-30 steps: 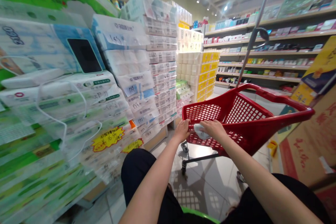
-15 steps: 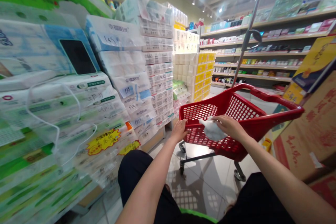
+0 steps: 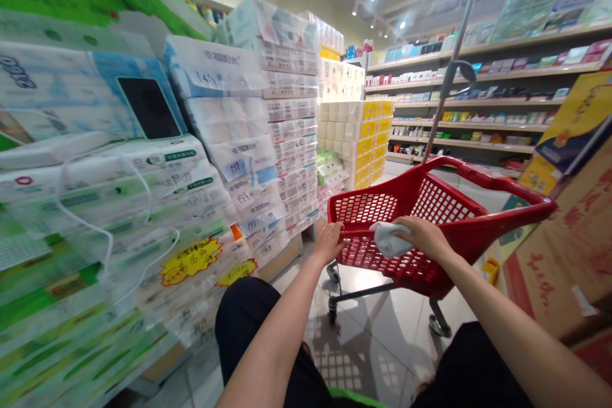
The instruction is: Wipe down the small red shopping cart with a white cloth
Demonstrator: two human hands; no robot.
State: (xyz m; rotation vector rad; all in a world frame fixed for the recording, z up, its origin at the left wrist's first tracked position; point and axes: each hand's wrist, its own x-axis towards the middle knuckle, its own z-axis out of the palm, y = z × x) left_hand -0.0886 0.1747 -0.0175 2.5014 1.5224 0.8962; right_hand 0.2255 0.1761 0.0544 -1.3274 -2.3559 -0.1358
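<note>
A red shopping cart (image 3: 454, 236) with a perforated basket stands in front of me on grey wheels. My left hand (image 3: 329, 241) is closed over the near left corner of its rim. A pale white-grey cloth (image 3: 389, 240) lies against the near rim, partly over the basket's side. My right hand (image 3: 421, 236) grips this cloth from the right, its fingers closed on it. The cloth hides part of the rim beneath.
Stacked tissue packs (image 3: 239, 140) rise on the left, with a phone (image 3: 150, 108) and white cables on them. Large cardboard boxes (image 3: 559, 236) stand at the right. Stocked shelves (image 3: 478, 102) line the back. A metal pole (image 3: 449, 70) rises behind the cart.
My right hand and the cloth have shifted slightly right along the rim, and the cloth looks more bunched. My left hand keeps its place on the corner. The view has tilted a little.
</note>
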